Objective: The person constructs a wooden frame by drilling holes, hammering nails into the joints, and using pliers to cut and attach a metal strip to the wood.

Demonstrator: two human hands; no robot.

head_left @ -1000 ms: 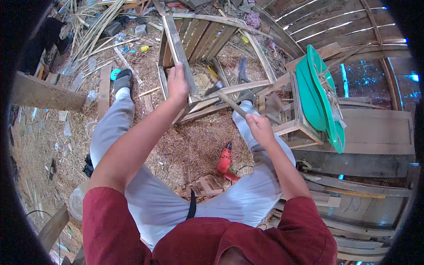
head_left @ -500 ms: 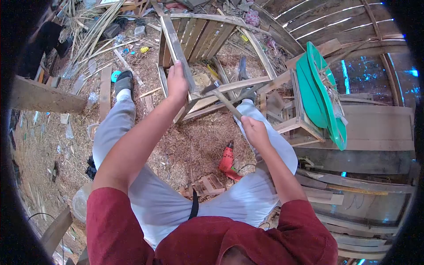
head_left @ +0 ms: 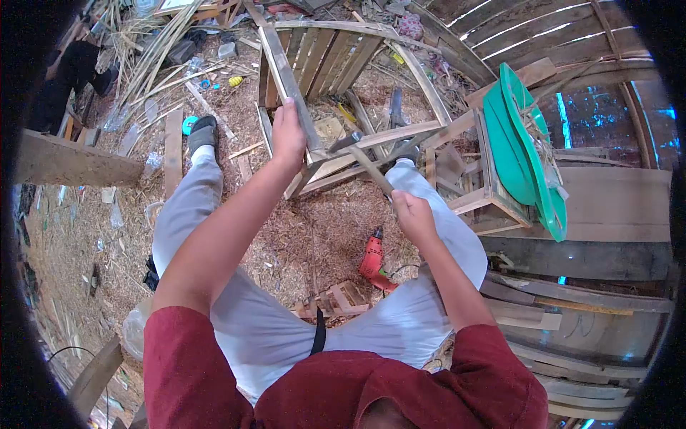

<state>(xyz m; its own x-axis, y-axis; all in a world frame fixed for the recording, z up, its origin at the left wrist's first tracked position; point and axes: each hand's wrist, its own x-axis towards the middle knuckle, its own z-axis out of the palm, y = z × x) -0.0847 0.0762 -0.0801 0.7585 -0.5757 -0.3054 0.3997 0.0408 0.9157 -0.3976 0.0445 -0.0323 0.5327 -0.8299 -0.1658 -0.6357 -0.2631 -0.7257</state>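
My left hand (head_left: 289, 136) is closed around the upright rail of a slatted wooden chair frame (head_left: 294, 86), with the fingers lying along the wood. My right hand (head_left: 414, 214) grips the wooden handle of a hammer (head_left: 371, 171). The hammer's dark head (head_left: 346, 141) is at the corner where the rail meets a crosspiece, close to my left hand. Whether it touches the wood I cannot tell. The chair frame stands tilted between my feet, its slats toward the far side.
A red power drill (head_left: 373, 263) lies on the sawdust floor between my legs. To the right, a green plastic chair (head_left: 516, 150) leans by another wooden frame (head_left: 493, 196). Wood strips (head_left: 153, 61) are heaped at the far left. A thick beam (head_left: 78, 159) juts in from the left.
The whole view has shifted slightly. Both hands keep their holds, and the hammer stays near the same corner of the chair frame with hardly any movement.
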